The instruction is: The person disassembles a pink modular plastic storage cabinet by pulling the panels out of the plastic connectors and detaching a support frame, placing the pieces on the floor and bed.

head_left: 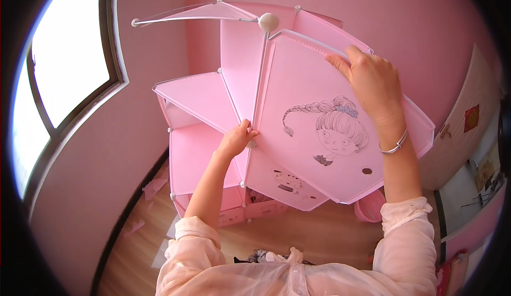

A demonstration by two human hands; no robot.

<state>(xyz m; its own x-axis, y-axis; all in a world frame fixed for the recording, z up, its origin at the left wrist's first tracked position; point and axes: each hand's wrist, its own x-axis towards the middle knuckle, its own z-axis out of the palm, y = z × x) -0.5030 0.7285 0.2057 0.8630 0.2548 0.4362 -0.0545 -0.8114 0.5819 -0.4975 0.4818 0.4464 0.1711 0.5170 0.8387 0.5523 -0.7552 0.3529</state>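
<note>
A pink plastic panel cabinet with white round connectors and thin metal frames stands before me. A pink door panel with a drawing of a braided girl's head hangs open at the front. My right hand grips the top edge of this door panel; a silver bracelet sits on that wrist. My left hand pinches the door's hinge edge at a small connector halfway down. A white ball connector joins the panels at the top.
A window fills the pink wall at left. Wood floor lies below, with pink scraps at lower left. A round pink object sits on the floor under the door. A pale door with pictures is at right.
</note>
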